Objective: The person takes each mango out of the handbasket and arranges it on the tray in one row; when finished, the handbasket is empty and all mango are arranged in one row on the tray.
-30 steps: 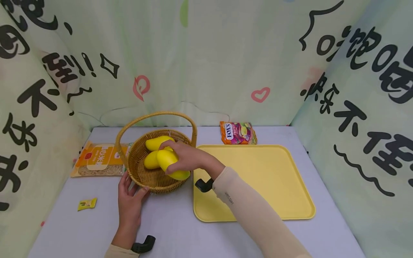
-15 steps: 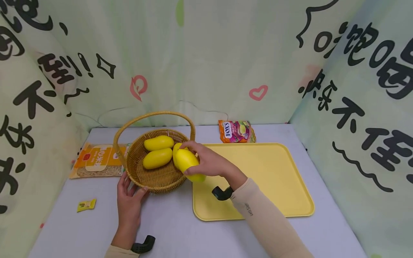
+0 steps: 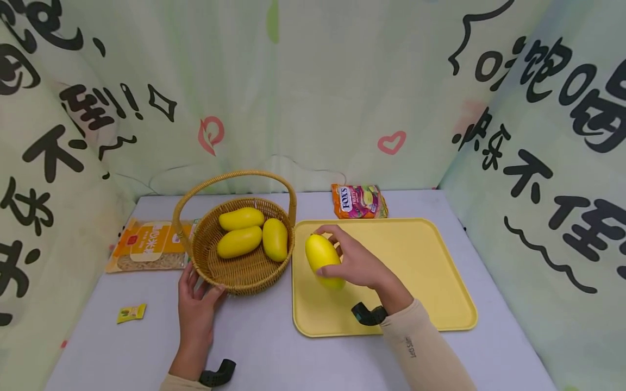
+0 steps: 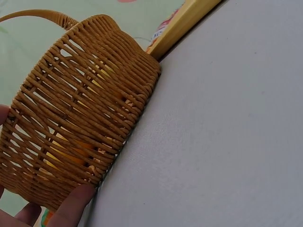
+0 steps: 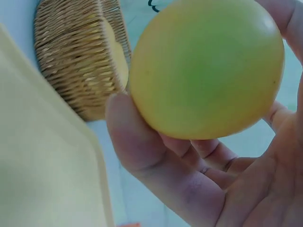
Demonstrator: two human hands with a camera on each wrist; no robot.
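A yellow mango [image 3: 323, 259] is in my right hand [image 3: 359, 259], gripped between thumb and fingers above the left part of the yellow tray [image 3: 411, 304]. The right wrist view shows the greenish end of this mango [image 5: 208, 71] up close, with the thumb [image 5: 137, 132] curled against its side. Three more mangoes lie in the wicker basket [image 3: 249, 282], among them one mango [image 3: 275, 240] at its right side. My left hand [image 3: 196, 315] holds the basket at its front left. In the left wrist view its fingertips touch the woven wall [image 4: 80, 104] and lower edge.
An orange-and-clear bag of grain [image 3: 151, 244] lies left of the basket, partly behind it. Nearer the front left is a small yellow wrapped packet [image 3: 131, 313]. A FOX'S candy bag [image 3: 359, 201] lies behind the tray. Printed curtains enclose the table [image 3: 264, 347].
My right hand has lifted one mango out of the basket and carried it right, over the tray. The other mangoes stay in the basket. My left hand keeps its place.
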